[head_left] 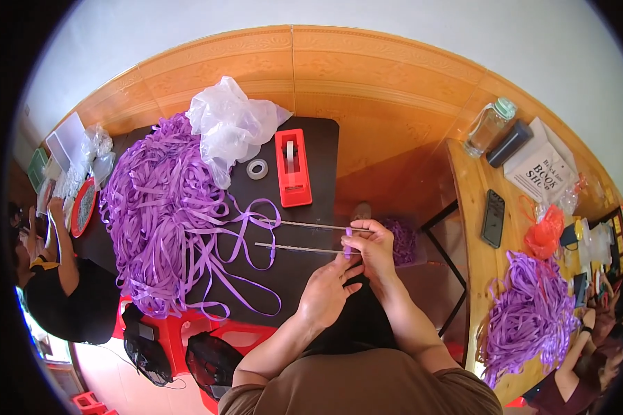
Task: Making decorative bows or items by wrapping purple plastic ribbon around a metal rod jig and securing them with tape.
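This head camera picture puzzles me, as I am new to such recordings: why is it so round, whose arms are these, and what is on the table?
The camera sits on a person's head and looks down through a very wide lens, which bends straight edges and rounds the picture. The two forearms from the lower edge are that person's own. The left hand and right hand meet at the ends of a purple ribbon strip, pinching it. On the dark table lie a big pile of purple ribbons, a clear plastic bag, a red tape dispenser and a small tape roll. Other people work at the left and right edges.
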Tool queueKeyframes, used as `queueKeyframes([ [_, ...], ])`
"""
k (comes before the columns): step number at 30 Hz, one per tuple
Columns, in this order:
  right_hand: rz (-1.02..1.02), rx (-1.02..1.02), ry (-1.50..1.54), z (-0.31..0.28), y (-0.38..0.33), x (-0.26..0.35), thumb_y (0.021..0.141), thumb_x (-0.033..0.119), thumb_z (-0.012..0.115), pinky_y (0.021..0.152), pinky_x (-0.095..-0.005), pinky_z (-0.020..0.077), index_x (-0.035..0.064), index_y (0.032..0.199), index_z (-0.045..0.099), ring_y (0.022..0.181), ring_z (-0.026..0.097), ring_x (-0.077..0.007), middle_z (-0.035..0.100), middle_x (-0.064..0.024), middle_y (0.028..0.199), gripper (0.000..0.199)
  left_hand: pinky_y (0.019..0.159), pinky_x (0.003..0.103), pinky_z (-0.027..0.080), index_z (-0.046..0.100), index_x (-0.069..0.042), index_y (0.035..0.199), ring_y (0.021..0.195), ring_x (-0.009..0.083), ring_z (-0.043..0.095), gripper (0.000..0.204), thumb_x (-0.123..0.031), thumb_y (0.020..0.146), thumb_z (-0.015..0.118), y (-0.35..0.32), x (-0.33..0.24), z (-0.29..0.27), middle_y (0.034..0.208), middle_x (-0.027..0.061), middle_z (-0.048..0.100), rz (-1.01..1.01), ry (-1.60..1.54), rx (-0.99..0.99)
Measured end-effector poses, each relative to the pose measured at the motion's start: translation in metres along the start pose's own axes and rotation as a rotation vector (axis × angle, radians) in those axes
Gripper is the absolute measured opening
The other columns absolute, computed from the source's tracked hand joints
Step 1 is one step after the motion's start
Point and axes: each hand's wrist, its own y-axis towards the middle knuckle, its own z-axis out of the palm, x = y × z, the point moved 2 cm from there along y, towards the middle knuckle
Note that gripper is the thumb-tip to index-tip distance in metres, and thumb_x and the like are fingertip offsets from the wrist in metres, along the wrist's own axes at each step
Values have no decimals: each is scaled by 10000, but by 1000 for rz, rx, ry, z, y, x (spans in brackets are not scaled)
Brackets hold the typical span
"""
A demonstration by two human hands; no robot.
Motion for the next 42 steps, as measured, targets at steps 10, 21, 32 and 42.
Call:
queueKeyframes([
  [10,-102,-97,86,-13,2,-11,683,-76,682,510,-280,497,-4,949,561,581,601,-161,624,-107,736,301,932,407,379,526,-46,1194,1174,258,477,327,-245,934,519,3,10,-6,1254,86,523,63,-35,17],
  [21,-333,-259,-381,-150,24,15,789,-41,653,512,-237,464,-31,985,621,563,560,-109,609,-57,743,199,841,283,451,591,8,1170,1002,175,590,269,-85,919,559,-47,-17,32,1123,99,612,253,629,343],
  [32,-28,-459,-362,-268,99,-63,775,-71,561,488,-298,475,-14,950,600,608,591,-183,599,-85,776,188,676,227,446,662,43,938,739,124,582,124,34,830,602,-74,-90,-35,888,95,636,882,1106,-434],
  [42,63,-588,-250,-287,101,-56,890,128,593,414,-233,428,26,866,616,543,588,-124,614,-41,694,108,676,222,446,662,42,951,742,112,574,132,28,839,595,-71,-90,-41,879,88,635,834,1099,-462],
])
